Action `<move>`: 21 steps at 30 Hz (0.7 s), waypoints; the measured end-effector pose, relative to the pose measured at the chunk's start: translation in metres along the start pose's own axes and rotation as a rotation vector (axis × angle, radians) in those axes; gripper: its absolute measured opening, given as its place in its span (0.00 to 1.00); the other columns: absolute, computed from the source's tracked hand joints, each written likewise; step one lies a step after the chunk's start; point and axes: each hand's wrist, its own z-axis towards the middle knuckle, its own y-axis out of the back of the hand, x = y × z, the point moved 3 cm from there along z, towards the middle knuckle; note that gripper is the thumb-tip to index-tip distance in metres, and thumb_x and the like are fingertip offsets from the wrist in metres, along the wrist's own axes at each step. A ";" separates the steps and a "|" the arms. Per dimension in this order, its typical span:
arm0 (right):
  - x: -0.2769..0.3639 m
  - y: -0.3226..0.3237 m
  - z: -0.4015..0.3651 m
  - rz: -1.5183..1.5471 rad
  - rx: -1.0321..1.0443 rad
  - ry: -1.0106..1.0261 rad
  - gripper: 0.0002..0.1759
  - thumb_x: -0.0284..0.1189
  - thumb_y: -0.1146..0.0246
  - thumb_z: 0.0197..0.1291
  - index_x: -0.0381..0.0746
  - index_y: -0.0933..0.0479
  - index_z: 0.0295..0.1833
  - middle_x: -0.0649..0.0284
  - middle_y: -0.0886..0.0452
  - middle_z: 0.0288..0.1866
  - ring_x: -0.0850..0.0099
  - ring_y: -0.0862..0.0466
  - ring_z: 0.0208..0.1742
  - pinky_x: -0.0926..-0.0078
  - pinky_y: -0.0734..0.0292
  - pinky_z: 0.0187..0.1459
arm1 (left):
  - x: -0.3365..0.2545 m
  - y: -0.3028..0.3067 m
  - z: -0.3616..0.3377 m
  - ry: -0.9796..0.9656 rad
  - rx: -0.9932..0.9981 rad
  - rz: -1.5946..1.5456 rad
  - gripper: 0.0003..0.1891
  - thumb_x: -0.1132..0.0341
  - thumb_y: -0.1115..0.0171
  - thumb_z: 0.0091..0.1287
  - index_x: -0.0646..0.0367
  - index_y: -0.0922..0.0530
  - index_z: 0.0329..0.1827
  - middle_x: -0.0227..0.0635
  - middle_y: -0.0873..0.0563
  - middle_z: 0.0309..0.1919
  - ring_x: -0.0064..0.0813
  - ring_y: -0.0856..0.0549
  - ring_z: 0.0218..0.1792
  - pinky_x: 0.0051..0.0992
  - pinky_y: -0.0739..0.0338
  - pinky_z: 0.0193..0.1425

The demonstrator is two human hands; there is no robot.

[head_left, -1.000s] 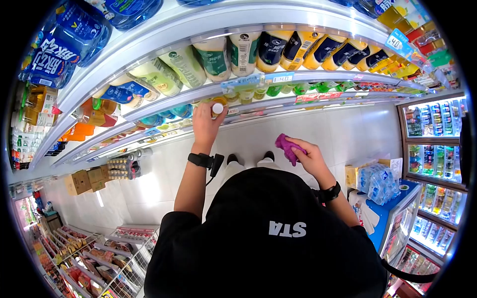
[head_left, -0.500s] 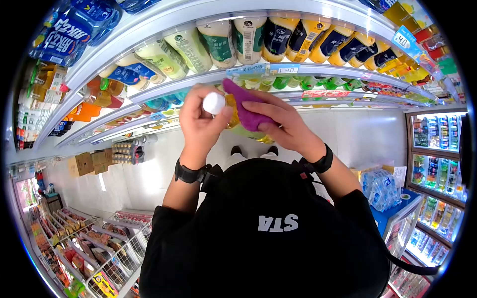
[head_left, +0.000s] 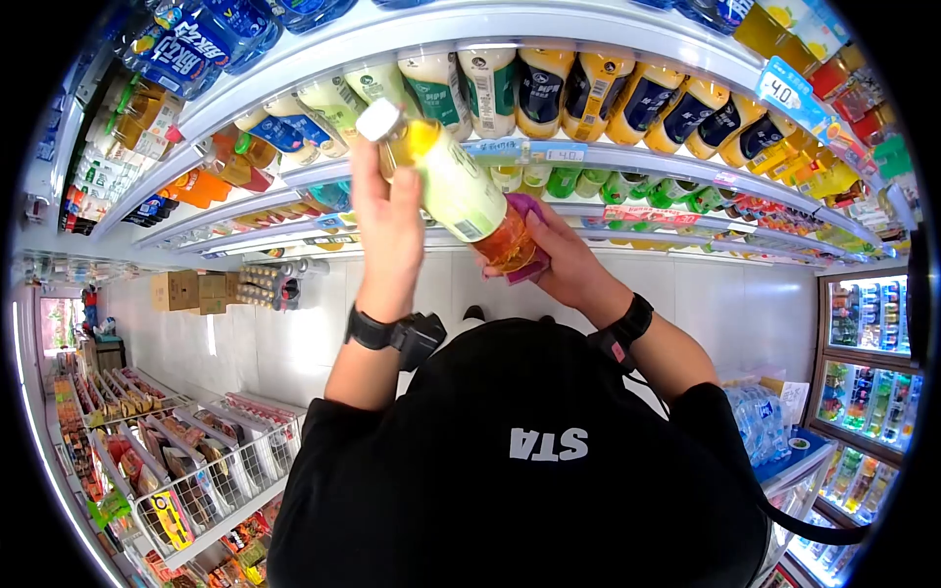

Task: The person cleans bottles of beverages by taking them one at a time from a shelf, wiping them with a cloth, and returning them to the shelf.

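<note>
A bottle (head_left: 456, 191) with a white cap, a pale green label and amber liquid is held tilted in front of the shelf, its cap end toward the upper left. My left hand (head_left: 390, 216) grips it near the neck, with thumb and fingers around it just below the cap. A purple cloth (head_left: 527, 250) covers part of the bottle's base. My right hand (head_left: 570, 257) is closed on that cloth and presses it against the bottle's lower end.
Rows of milky and yellow bottles (head_left: 539, 88) stand on the shelf ahead. Price tags line its edge. A wire basket rack (head_left: 221, 480) of packets is at lower left. Cardboard boxes (head_left: 176, 291) sit on the floor; wrapped water bottles (head_left: 760, 421) are at right.
The bottle has swung from pointing its cap toward me to lying lengthwise in view, its label now showing. The purple cloth has moved down to the base with my right hand.
</note>
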 end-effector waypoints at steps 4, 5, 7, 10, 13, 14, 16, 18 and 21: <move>0.016 -0.024 -0.012 0.029 -0.153 0.047 0.22 0.39 0.53 0.79 0.42 0.38 0.72 0.63 0.23 0.62 0.71 0.17 0.55 0.72 0.19 0.53 | 0.023 -0.032 -0.041 0.142 0.111 -0.177 0.37 0.42 0.49 0.75 0.54 0.48 0.76 0.47 0.23 0.62 0.43 0.20 0.61 0.42 0.26 0.67; 0.011 -0.011 -0.010 -0.155 -0.164 0.133 0.21 0.38 0.48 0.77 0.39 0.33 0.68 0.61 0.23 0.60 0.70 0.17 0.51 0.74 0.21 0.52 | 0.021 -0.034 -0.041 0.134 0.107 -0.172 0.37 0.42 0.49 0.75 0.54 0.48 0.76 0.47 0.23 0.62 0.43 0.20 0.61 0.42 0.26 0.67; 0.030 -0.014 -0.023 -0.569 -0.131 0.144 0.20 0.36 0.44 0.75 0.38 0.30 0.66 0.59 0.23 0.60 0.68 0.17 0.51 0.75 0.21 0.52 | 0.020 -0.033 -0.044 0.247 0.046 -0.253 0.31 0.46 0.52 0.77 0.55 0.45 0.74 0.48 0.22 0.59 0.45 0.17 0.56 0.42 0.24 0.65; 0.063 -0.024 -0.045 -1.155 -0.040 0.453 0.19 0.31 0.34 0.65 0.38 0.23 0.59 0.54 0.24 0.62 0.59 0.19 0.56 0.69 0.22 0.55 | 0.017 -0.033 -0.051 0.345 0.000 -0.356 0.26 0.50 0.56 0.80 0.55 0.42 0.72 0.48 0.21 0.57 0.43 0.16 0.55 0.40 0.20 0.62; 0.081 -0.047 -0.062 -1.480 0.233 0.902 0.22 0.27 0.31 0.57 0.50 0.21 0.58 0.57 0.26 0.68 0.57 0.29 0.72 0.54 0.30 0.67 | 0.030 -0.038 -0.064 0.448 -0.040 -0.470 0.31 0.41 0.62 0.78 0.56 0.39 0.71 0.46 0.20 0.55 0.42 0.15 0.52 0.39 0.17 0.56; 0.078 -0.049 -0.062 -1.479 0.236 0.898 0.22 0.27 0.31 0.57 0.50 0.21 0.58 0.57 0.26 0.68 0.57 0.29 0.72 0.54 0.30 0.67 | 0.035 -0.042 -0.069 0.549 -0.067 -0.592 0.33 0.38 0.63 0.77 0.55 0.39 0.71 0.45 0.20 0.54 0.41 0.15 0.50 0.39 0.16 0.55; 0.062 -0.055 -0.064 -1.621 0.545 0.960 0.18 0.26 0.33 0.59 0.49 0.20 0.55 0.61 0.27 0.70 0.56 0.29 0.72 0.52 0.32 0.69 | 0.031 -0.047 -0.073 0.525 0.090 -0.549 0.39 0.32 0.73 0.75 0.56 0.38 0.72 0.43 0.21 0.57 0.37 0.16 0.54 0.38 0.19 0.60; 0.064 -0.047 -0.063 -1.640 0.571 0.949 0.15 0.25 0.35 0.60 0.49 0.20 0.53 0.64 0.27 0.71 0.57 0.31 0.73 0.51 0.32 0.69 | 0.028 -0.056 -0.076 0.430 0.017 -0.361 0.39 0.33 0.73 0.75 0.55 0.40 0.75 0.42 0.23 0.62 0.37 0.20 0.60 0.36 0.21 0.63; 0.076 -0.045 -0.058 -1.716 0.388 1.001 0.19 0.25 0.40 0.63 0.47 0.21 0.59 0.60 0.28 0.71 0.54 0.33 0.75 0.51 0.36 0.71 | 0.023 -0.060 -0.095 0.508 0.111 -0.256 0.40 0.34 0.75 0.76 0.55 0.46 0.79 0.43 0.28 0.68 0.37 0.24 0.66 0.36 0.25 0.68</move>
